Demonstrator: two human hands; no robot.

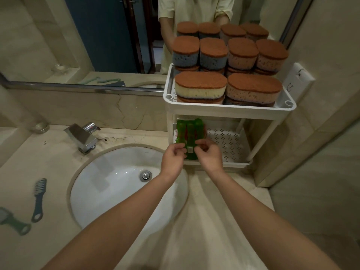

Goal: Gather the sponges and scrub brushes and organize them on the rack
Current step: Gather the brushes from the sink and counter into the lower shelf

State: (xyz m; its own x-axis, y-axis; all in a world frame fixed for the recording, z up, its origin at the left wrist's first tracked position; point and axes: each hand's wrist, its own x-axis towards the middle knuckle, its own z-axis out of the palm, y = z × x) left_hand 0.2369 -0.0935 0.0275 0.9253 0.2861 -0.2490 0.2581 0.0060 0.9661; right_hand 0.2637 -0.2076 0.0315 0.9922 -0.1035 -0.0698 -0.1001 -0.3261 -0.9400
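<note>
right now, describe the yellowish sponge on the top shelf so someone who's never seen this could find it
Find the white rack right of the sink; look at its top shelf. The front left sponge, top of its stack, alone has a pale yellow body under the brown pad; its neighbours are pink or blue-grey.

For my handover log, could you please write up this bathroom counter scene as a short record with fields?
top shelf: sponges with brown tops, stacked in layers, fill the upper tier of the rack
lower shelf: green bundle lying at its left side
hands: left hand and right hand both pinch the bundle's near end
counter: two grey-blue brushes lie left of the sink
left to do: those brushes are not yet on the rack
</note>
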